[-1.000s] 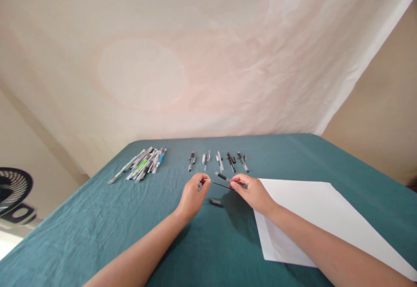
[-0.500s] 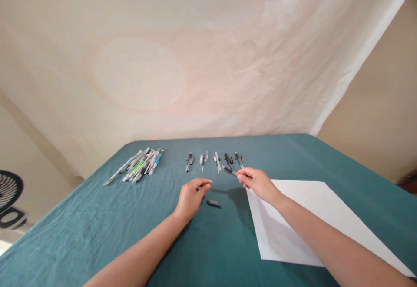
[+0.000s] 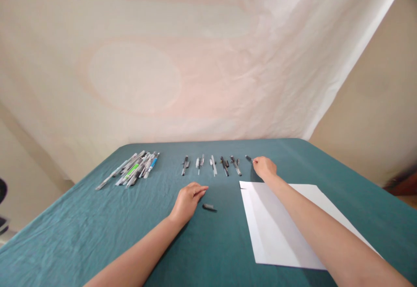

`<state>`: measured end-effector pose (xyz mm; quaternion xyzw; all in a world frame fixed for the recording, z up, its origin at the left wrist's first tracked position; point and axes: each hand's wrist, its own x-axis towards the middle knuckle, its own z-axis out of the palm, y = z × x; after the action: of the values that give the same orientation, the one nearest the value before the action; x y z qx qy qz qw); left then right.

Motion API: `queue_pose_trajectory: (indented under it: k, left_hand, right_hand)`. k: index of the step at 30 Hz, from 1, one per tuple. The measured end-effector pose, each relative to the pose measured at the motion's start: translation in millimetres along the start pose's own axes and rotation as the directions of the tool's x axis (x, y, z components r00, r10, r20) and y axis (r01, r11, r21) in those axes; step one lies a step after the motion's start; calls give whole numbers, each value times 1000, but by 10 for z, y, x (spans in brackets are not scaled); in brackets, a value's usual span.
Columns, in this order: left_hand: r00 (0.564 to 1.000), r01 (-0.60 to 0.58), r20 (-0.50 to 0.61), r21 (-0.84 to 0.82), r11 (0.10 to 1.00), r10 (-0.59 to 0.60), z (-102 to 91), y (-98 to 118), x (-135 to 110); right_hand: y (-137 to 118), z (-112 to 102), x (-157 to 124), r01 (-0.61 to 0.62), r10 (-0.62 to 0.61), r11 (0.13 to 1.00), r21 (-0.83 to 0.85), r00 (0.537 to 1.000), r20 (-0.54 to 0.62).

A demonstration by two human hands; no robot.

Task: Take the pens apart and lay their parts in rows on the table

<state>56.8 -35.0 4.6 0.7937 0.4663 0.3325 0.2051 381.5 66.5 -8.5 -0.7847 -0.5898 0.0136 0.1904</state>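
My right hand [image 3: 265,168] pinches a dark pen [image 3: 248,158] just above the cloth, at the right end of a row of pens. The fingers hide part of that pen. My left hand [image 3: 189,199] rests low over the cloth, thumb and fingers drawn together, with no object visible between them. Just to its right lies a loose black pen cap [image 3: 209,207]. Beyond the hands, several pens stand in a spaced row, among them a black pen [image 3: 224,166] and a pale pen [image 3: 213,165], with caps or short parts beside them.
A heap of pens [image 3: 133,169], some with green or blue parts, lies at the far left. White paper [image 3: 280,230] lies under my right forearm. A green-blue cloth [image 3: 130,230] covers the table, and a pale hanging sheet [image 3: 208,82] rises behind it.
My right hand has carried the pen to the right and away from me, past the row. My left fingers have drawn closer together. The view has shifted slightly.
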Motion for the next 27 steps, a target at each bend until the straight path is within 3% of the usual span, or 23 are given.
queue_pose_trajectory:
  k: [8, 16, 27]
  left_hand:
    - [999, -9, 37, -12, 1000, 9, 9, -6, -18]
    - [998, 58, 27, 18, 998, -58, -1, 30, -18]
    - [997, 55, 42, 33, 998, -57, 2, 35, -21]
  right_hand:
    - [30, 154, -45, 48, -53, 995, -90, 997, -56]
    - [74, 202, -96, 67, -84, 991, -113, 984, -156]
    - [76, 176, -140, 102, -131, 978, -184, 979, -156]
